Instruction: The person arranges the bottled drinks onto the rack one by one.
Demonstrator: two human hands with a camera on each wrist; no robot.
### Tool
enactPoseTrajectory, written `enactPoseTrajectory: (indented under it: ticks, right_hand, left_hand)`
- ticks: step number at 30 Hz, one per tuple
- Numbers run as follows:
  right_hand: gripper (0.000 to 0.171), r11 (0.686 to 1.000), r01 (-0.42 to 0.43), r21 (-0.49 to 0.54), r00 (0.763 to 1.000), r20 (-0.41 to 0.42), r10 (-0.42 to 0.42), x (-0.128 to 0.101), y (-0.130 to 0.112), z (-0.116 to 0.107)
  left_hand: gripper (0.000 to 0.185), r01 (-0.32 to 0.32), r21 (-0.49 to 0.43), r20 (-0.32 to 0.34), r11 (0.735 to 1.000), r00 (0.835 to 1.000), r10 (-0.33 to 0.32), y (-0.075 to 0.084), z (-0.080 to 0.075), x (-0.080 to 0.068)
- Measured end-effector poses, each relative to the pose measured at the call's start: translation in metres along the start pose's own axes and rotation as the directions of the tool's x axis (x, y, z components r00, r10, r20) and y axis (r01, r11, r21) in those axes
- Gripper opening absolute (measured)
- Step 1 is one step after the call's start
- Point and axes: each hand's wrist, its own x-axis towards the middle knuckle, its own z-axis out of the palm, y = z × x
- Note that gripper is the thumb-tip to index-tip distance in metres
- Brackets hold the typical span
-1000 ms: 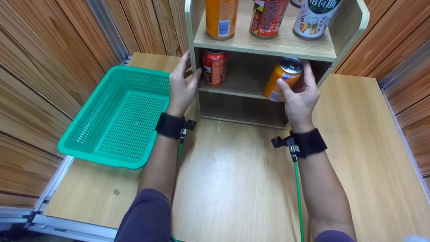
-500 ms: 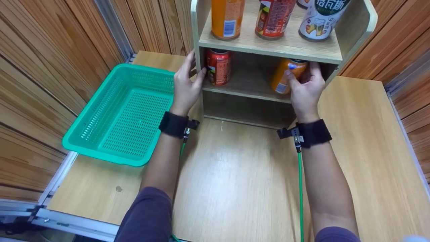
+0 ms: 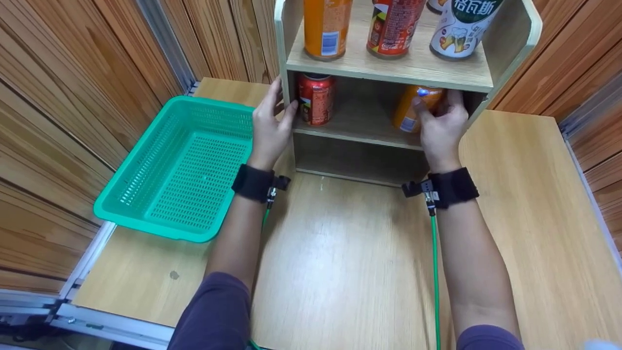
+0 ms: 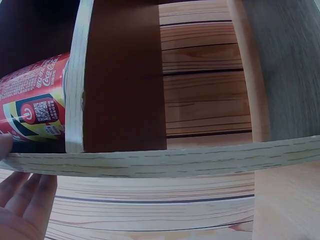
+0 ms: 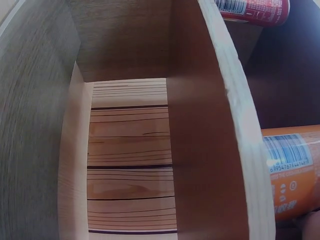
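My right hand [image 3: 443, 136] grips an orange soda can [image 3: 407, 114] on the right side of the middle shelf, thumb across its front. In the right wrist view the orange can [image 5: 295, 175] stands on the shelf board, its barcode showing. My left hand [image 3: 271, 129] holds the left side wall of the wooden shelf unit [image 3: 354, 138], thumb at the front edge and fingers outside it. Just inside that wall a red Coca-Cola can [image 3: 317, 99] stands upright; in the left wrist view the left hand's fingers [image 4: 37, 200] lie along the panel beside the red can [image 4: 37, 102].
On the top shelf stand an orange bottle [image 3: 326, 29], a red can [image 3: 394, 29] and a white can [image 3: 461, 29]. A green plastic basket [image 3: 160, 232] sits left of the unit on the wooden table [image 3: 335, 272]. Wood-panelled walls surround the table.
The orange can, tilted at the shelf's front edge in my right hand, has moved back into the middle compartment and now stands more upright. My left hand keeps its place on the side wall.
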Motion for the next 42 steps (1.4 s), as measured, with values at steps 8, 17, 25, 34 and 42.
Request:
enactPoseTrajectory:
  ticks: [8, 17, 25, 34, 42]
  right_hand:
    - [0.041, 0.998, 0.033, -0.050, 0.999, 0.008, -0.033, -0.002, 0.000, -0.001]
    - [0.050, 1.000, 0.008, -0.001, 0.997, 0.076, -0.008, -0.003, 0.000, -0.003]
    - [0.066, 0.998, 0.004, -0.070, 0.997, 0.083, 0.002, -0.013, -0.008, -0.004]
    - [0.076, 0.995, 0.063, -0.073, 0.997, 0.042, -0.060, -0.036, -0.020, -0.008]
    - [0.069, 0.970, 0.198, -0.141, 0.980, 0.046, -0.194, -0.058, -0.025, -0.016]
  left_hand:
    - [0.048, -0.013, 0.001, 0.002, 1.000, 1.000, 0.013, 0.002, 0.001, 0.000]
    - [0.048, -0.040, -0.008, 0.002, 0.999, 0.999, 0.040, 0.001, 0.002, 0.000]
    - [0.048, -0.037, -0.001, -0.012, 0.999, 0.999, 0.037, -0.003, 0.003, 0.000]
    - [0.053, -0.028, 0.001, -0.001, 1.000, 1.000, 0.028, -0.033, 0.010, -0.001]
    - [0.052, -0.004, -0.009, 0.014, 1.000, 1.000, 0.004, -0.024, 0.005, -0.001]
